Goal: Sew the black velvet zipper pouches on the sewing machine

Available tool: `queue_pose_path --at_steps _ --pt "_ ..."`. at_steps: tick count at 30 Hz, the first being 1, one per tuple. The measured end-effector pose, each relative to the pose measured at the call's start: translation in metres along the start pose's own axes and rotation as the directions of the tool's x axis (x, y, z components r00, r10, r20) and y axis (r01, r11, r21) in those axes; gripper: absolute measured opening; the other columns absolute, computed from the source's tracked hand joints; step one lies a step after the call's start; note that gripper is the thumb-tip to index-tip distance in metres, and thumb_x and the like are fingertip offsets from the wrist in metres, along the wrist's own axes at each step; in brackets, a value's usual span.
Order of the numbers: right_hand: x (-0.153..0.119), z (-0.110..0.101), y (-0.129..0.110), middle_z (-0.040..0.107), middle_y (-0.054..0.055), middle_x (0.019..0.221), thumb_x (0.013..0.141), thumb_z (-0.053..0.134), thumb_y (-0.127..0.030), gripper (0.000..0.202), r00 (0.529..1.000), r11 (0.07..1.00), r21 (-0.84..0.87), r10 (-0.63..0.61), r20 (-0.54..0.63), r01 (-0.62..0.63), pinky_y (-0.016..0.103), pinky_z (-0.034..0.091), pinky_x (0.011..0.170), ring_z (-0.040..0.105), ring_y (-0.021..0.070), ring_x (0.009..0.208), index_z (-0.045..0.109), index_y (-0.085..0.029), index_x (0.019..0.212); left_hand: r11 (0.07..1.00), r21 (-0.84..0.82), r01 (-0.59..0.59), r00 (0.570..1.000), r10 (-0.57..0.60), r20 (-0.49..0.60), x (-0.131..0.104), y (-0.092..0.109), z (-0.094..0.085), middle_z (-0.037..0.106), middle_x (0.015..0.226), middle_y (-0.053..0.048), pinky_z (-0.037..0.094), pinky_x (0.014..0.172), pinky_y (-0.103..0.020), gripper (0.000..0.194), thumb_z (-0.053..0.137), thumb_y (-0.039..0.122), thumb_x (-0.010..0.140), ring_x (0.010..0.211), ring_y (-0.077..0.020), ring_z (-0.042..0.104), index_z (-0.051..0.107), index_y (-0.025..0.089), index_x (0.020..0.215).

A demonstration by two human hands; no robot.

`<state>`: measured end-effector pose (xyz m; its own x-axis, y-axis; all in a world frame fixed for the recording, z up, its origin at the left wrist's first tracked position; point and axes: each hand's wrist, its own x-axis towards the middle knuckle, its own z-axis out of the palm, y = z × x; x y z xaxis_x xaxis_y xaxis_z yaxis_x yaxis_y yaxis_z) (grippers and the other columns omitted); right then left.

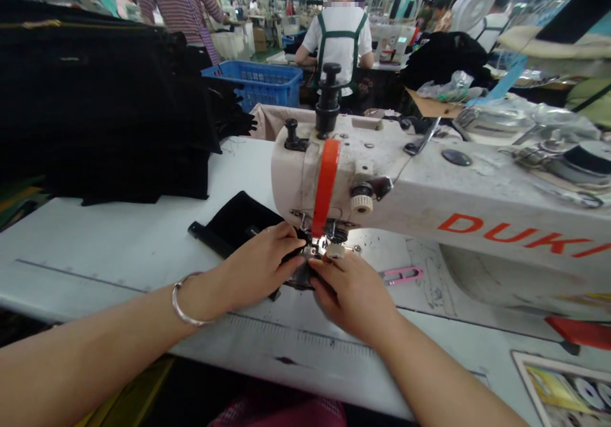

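A black fabric piece [241, 218] lies on the sewing table, its right end under the head of a white sewing machine [410, 153]. My left hand [265, 258], with a silver bangle at the wrist, presses and pinches the fabric just left of the needle area. Close to the presser foot [315, 247], my right hand [356, 293] has its thumb and fingers closed on the fabric's near edge. The fingertips of both hands almost meet in front of the foot. A lamp lights this spot, and the stitch line is hidden by the fingers.
Pink thread snips [403, 275] lie right of my right hand. A tall stack of black garments [105, 109] fills the table's left side. Behind stand a blue basket [267, 83] and a co-worker in a white shirt [341, 39]. Bobbins sit in a tray [522, 366] at lower right.
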<state>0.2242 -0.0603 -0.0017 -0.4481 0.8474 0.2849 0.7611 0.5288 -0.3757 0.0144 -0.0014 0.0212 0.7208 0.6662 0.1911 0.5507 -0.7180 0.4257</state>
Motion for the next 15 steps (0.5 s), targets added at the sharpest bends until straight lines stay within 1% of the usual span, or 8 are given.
queue_pose_path --at_steps 2,3,4,6,8,9,13,15 --pt "-0.002 -0.002 0.003 0.065 0.01 0.099 0.094 0.054 -0.018 0.023 0.999 0.998 0.042 -0.049 -0.021 0.049 0.04 0.05 0.085 0.058 0.0244 0.098 0.068 -0.017 0.112 0.988 -0.128 0.085 0.996 -0.08 0.041 -0.012 0.009 -0.002 0.058 0.122 -0.01 0.058 0.087 -0.037 0.024 0.059 0.025 0.094 0.103 -0.0202 0.063 0.061 0.017 0.117" --pt "-0.003 -0.003 0.004 0.065 0.009 0.098 0.094 0.054 -0.017 0.023 0.997 0.995 0.061 -0.074 -0.032 0.076 0.039 0.05 0.084 0.058 0.0233 0.097 0.069 -0.018 0.111 0.98 -0.168 0.109 0.993 -0.098 0.073 -0.02 0.013 -0.003 0.056 0.127 -0.01 0.059 0.087 -0.035 0.028 0.063 0.025 0.092 0.104 -0.0198 0.063 0.06 0.018 0.119" --pt "-0.004 -0.004 0.006 0.065 0.008 0.097 0.094 0.054 -0.016 0.023 0.994 0.992 0.077 -0.099 -0.039 0.102 0.039 0.05 0.084 0.058 0.0223 0.095 0.069 -0.019 0.111 0.978 -0.177 0.115 0.99 -0.098 0.101 -0.027 0.017 -0.002 0.053 0.132 -0.01 0.058 0.091 -0.037 0.032 0.065 0.025 0.09 0.109 -0.021 0.062 0.06 0.019 0.121" --pt "-0.006 -0.005 0.007 0.064 0.006 0.095 0.094 0.054 -0.015 0.024 0.988 0.983 0.098 -0.152 -0.026 0.154 0.037 0.049 0.081 0.057 0.021 0.092 0.07 -0.021 0.11 0.991 -0.111 0.076 0.991 -0.063 0.117 -0.04 0.022 0.001 0.051 0.137 -0.01 0.051 0.103 -0.047 0.041 0.07 0.026 0.087 0.122 -0.0265 0.054 0.059 0.021 0.126" --pt "-0.007 -0.006 0.007 0.063 0.005 0.094 0.094 0.054 -0.015 0.023 0.982 0.976 0.102 -0.191 0.003 0.19 0.036 0.048 0.078 0.056 0.0202 0.087 0.071 -0.022 0.108 0.999 -0.02 0.027 0.997 -0.025 0.077 -0.05 0.024 0.006 0.054 0.135 -0.011 0.045 0.108 -0.054 0.046 0.071 0.025 0.086 0.126 -0.0297 0.049 0.058 0.02 0.129" --pt "-0.007 -0.007 0.006 0.063 0.005 0.093 0.093 0.054 -0.015 0.023 0.98 0.976 0.1 -0.197 0.022 0.194 0.036 0.047 0.077 0.055 0.0201 0.086 0.07 -0.022 0.107 1.0 0.004 0.011 0.999 -0.012 0.047 -0.053 0.024 0.01 0.056 0.131 -0.011 0.045 0.107 -0.054 0.045 0.07 0.023 0.087 0.124 -0.0293 0.05 0.057 0.019 0.13" --pt "-0.006 -0.008 0.005 0.062 0.005 0.093 0.092 0.052 -0.012 0.024 0.979 0.978 0.11 -0.189 0.076 0.18 0.037 0.047 0.08 0.055 0.0208 0.09 0.068 -0.02 0.109 0.999 0.031 -0.021 0.997 0.023 -0.08 -0.06 0.027 0.022 0.061 0.124 -0.01 0.048 0.105 -0.047 0.038 0.066 0.021 0.09 0.117 -0.0247 0.055 0.057 0.015 0.127" --pt "-0.007 -0.009 0.005 0.062 0.005 0.092 0.093 0.051 -0.012 0.024 0.977 0.973 0.131 -0.203 0.069 0.193 0.036 0.046 0.08 0.055 0.0203 0.089 0.067 -0.02 0.109 0.998 0.051 -0.04 0.994 0.045 -0.102 -0.063 0.029 0.025 0.06 0.126 -0.01 0.048 0.106 -0.044 0.037 0.064 0.021 0.092 0.118 -0.0235 0.054 0.055 0.015 0.128"
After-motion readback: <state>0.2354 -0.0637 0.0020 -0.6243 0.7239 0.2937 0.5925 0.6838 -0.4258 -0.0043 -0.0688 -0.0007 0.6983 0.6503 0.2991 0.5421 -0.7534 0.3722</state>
